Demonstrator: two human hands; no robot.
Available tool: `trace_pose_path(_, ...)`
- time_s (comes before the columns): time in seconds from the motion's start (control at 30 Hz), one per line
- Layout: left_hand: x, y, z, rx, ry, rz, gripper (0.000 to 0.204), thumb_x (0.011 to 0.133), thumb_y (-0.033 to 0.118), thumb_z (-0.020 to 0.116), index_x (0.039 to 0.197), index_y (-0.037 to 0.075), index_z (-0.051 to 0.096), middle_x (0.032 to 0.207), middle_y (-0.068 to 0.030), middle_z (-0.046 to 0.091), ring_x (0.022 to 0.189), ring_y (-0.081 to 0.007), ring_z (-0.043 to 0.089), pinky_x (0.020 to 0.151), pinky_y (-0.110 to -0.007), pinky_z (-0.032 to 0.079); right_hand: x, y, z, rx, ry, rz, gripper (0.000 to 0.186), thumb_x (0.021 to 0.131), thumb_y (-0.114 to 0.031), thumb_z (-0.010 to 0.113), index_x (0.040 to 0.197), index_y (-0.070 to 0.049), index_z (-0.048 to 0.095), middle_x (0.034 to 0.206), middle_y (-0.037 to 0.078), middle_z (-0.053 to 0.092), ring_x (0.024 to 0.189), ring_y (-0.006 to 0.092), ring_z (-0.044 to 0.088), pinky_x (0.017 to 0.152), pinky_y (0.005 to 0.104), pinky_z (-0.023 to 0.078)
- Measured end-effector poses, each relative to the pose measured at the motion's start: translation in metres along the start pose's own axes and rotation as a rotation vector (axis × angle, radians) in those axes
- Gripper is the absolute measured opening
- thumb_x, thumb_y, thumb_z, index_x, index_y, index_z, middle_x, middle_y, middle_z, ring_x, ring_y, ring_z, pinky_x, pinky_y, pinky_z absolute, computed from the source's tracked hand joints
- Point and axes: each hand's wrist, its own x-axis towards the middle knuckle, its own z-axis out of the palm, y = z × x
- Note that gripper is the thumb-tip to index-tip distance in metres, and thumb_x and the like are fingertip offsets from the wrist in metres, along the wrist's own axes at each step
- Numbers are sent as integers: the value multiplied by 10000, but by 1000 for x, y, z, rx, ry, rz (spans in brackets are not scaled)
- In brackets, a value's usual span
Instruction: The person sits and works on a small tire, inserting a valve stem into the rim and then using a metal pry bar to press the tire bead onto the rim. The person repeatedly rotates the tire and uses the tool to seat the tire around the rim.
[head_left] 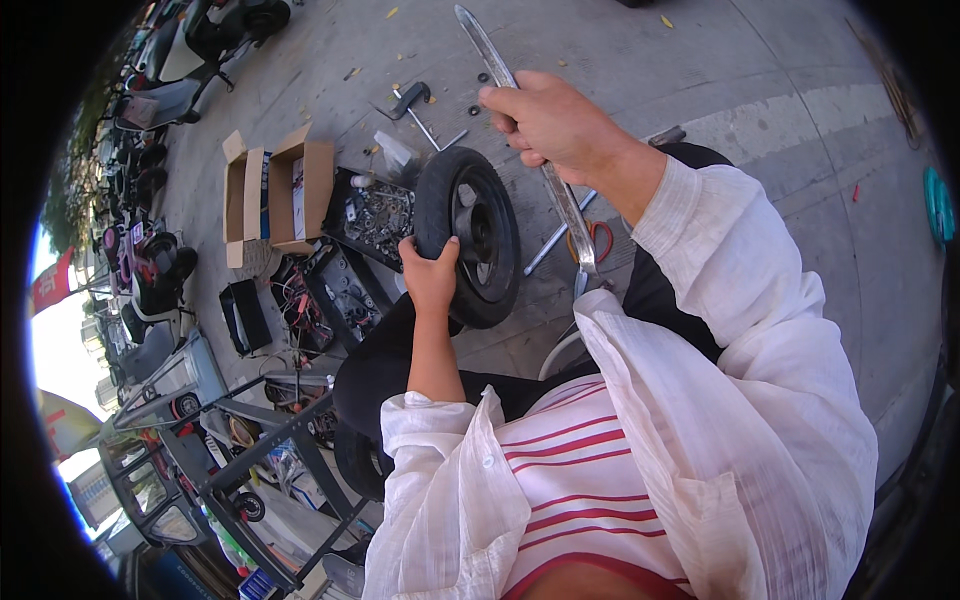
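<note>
Tyre [440,225] sits on its wheel [478,232], left hand [432,275] clamped on its near edge, right hand [553,125] fisted round a lever [562,200] apparently not yet levering.

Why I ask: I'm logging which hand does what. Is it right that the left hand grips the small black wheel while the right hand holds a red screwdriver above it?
Not quite. The head view shows the left hand gripping the small black wheel, but the right hand holds a long flat metal bar, not a red screwdriver.
</note>
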Motion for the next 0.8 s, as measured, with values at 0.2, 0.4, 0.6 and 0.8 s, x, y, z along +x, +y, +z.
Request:
trace_pose_path(0.2, -22, -10, -9, 95, -173, 22, 776, 721, 331, 789, 1254, -87, 411, 1128, -282, 587, 1046, -361, 609, 905, -387, 465, 1, 0, -1, 41, -7, -18, 288, 901, -266, 585, 846, 0, 491, 696, 56, 474, 519, 119, 395, 436, 316, 304)
trace_pose_path(0.4, -25, -25, -12, -203, -357, -77, 934, 790, 382, 781, 1418, -69, 256, 1222, -266, 555, 1096, -299, 588, 903, -345, 483, -5, -1, -1, -12, -1, 62, 217, 950, -260, 563, 847, -80, 496, 708, -19, 454, 550, 52, 338, 455, 240, 250)
trace_pose_path(0.6, 6, 3, 5, -176, -435, -132, 789, 746, 329, 801, 1314, -91, 450, 1156, -211, 618, 1024, -261, 623, 873, -336, 490, 1, 1, 0, -21, 46, 71, 240, 927, -275, 577, 850, -63, 498, 688, -10, 448, 551, 69, 345, 460, 258, 259)
trace_pose_path(0.8, 8, 10, 6, -181, -313, -156, 654, 706, 198, 794, 1232, -86, 529, 1089, -164, 651, 927, -229, 640, 837, -324, 494, 10, -9, -5, -57, 101, 37, 246, 911, -270, 572, 855, -42, 498, 689, 7, 458, 549, 91, 359, 451, 279, 269)
